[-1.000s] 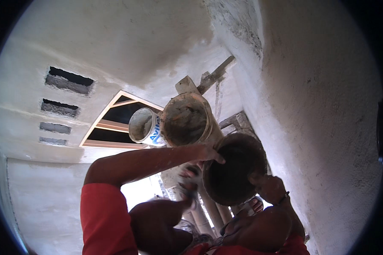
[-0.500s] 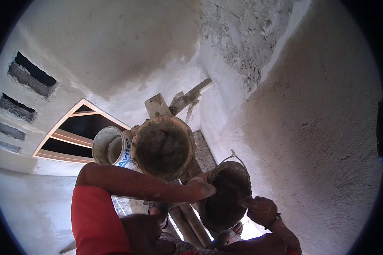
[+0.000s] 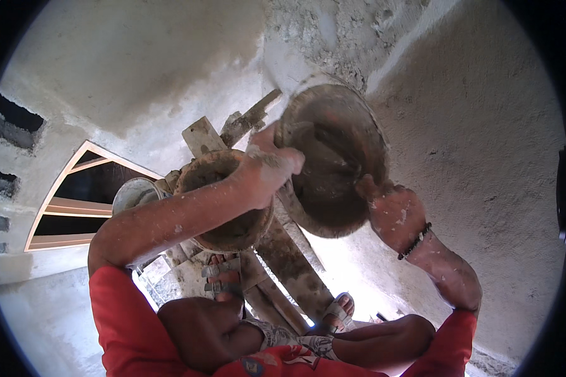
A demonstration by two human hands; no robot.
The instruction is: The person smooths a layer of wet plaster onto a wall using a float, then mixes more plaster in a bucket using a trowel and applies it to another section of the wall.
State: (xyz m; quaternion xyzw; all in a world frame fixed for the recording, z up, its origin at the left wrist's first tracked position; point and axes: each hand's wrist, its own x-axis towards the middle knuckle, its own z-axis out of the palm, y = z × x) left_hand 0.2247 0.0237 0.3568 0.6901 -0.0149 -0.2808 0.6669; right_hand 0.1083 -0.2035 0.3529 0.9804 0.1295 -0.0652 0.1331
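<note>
A mortar-caked bucket is raised and tilted between my hands, its open mouth facing me. Some wet grey mortar shows inside it. My left hand is closed on the bucket's left rim, thumb over the edge. On the opposite rim, lower right, my right hand grips with its thumb inside; the other fingers are partly hidden. Under my left forearm stands a second mortar-coated bucket, partly covered by the arm and hand.
A white bucket stands left of the second bucket. Rough planks lie beneath, with my sandalled feet on either side. A plastered wall rises close on the right. At left is a wooden-framed opening; bright gaps show below the planks.
Both hands have lifted the bucket up and forward from low beside the planks, and it now appears larger. The view has shifted, showing my legs and feet more fully.
</note>
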